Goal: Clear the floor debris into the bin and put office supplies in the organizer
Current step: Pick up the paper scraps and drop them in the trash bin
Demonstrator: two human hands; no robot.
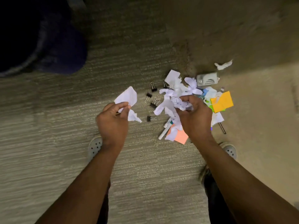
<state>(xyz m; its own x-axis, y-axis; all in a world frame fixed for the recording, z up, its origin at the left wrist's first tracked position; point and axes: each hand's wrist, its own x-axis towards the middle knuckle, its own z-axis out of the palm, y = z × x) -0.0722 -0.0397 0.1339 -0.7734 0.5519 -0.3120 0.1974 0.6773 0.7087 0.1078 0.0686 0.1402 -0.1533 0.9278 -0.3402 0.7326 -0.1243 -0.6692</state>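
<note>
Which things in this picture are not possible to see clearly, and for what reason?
Head view only:
- Dark bin: cut off by the left edge, inside too dark to see.
- Marker: partly under paper scraps; label too small to read.
- Pile under the right hand: hidden by the hand and the crumpled paper it grips.
- Writing on the paper in the left hand: blurred.
- Organizer: not in view.

Dim, warm light; dark, blurred corners.

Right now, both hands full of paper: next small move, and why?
Probably carry both loads to the bin at upper left. The left hand grips a paper scrap, the right hand a crumpled wad; neither has room for more.
</note>
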